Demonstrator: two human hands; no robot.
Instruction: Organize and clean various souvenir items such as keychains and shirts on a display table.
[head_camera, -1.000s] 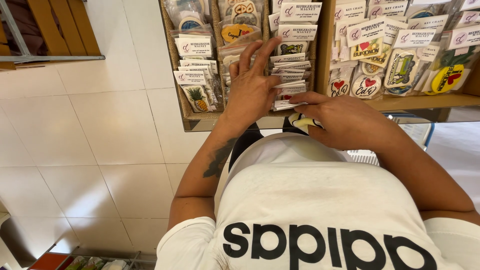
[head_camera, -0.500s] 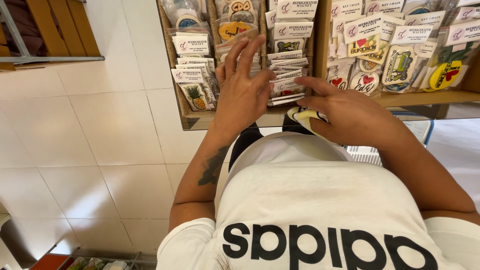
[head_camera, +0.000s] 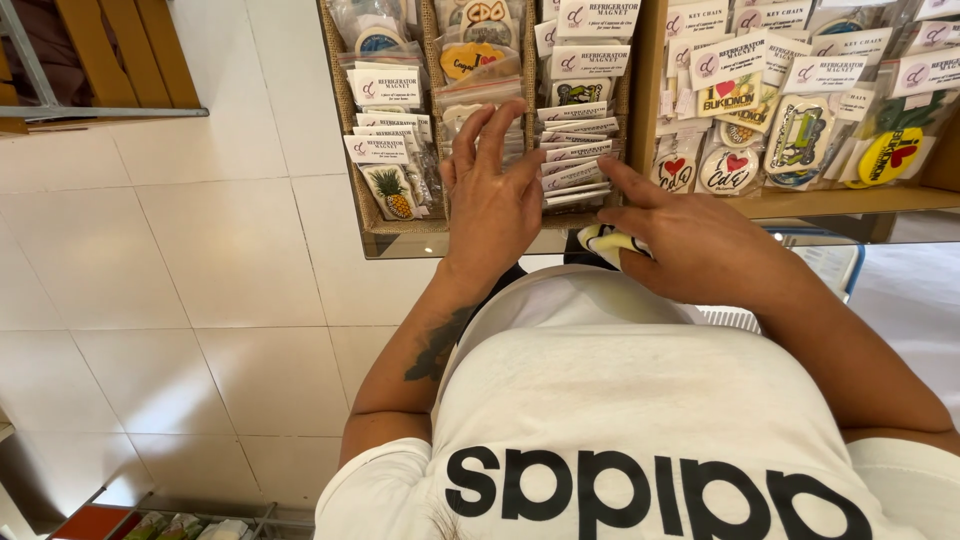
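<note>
My left hand (head_camera: 492, 195) lies flat with spread fingers on the clear packets in the middle slot of a woven display basket (head_camera: 345, 120). Just right of it stands a stack of packaged magnets with white header cards (head_camera: 575, 150). My right hand (head_camera: 700, 245) points its index finger at the bottom of that stack. Its other fingers curl round a small yellow, white and black item (head_camera: 604, 240), mostly hidden under the palm. A pineapple magnet packet (head_camera: 390, 190) sits in the left slot.
A wooden shelf (head_camera: 840, 200) to the right carries more packets, heart-shaped and round magnets (head_camera: 730, 170) and key chains. White floor tiles (head_camera: 200, 250) spread to the left. Wooden slats and a metal rail (head_camera: 100, 110) are at top left. A wire rack (head_camera: 190, 525) shows at the bottom.
My left hand's fingers have shifted left, off the header-card stack onto the middle slot. My right index finger has stretched out to the foot of that stack.
</note>
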